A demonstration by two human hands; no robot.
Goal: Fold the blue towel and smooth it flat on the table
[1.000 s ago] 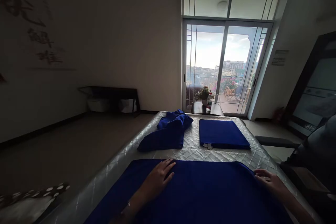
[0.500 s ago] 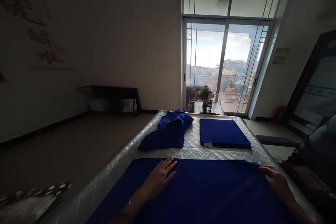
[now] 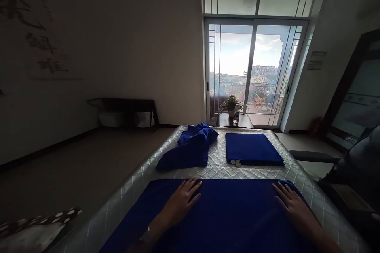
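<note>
Closest to you, across the foot of the silvery quilted surface (image 3: 217, 156), lies the spread blue cloth (image 3: 234, 217), its near part running out of view. Your left hand (image 3: 180, 201) rests palm down on it, fingers fanned and tips at the far edge; your right hand (image 3: 292, 204) lies just as loose near the far right corner. Neither is closed on anything; both simply touch the fabric. To flatten it well, I'd keep the palms light and even, let one hand anchor while the other strokes outward, and mind that right corner, where the edge looks slightly rounded up. A hard push there could drag the straight far edge askew.

Past a bare strip of quilting, the crumpled blue cloth (image 3: 192, 148) sits on the left and the folded blue cloth (image 3: 253, 149) on the right, apart from each other, white tags (image 3: 236, 163) showing at the folded one's near edge. Beyond stand a potted plant (image 3: 230, 104) and a bottle (image 3: 236, 114), before the glass door (image 3: 230, 59).
</note>
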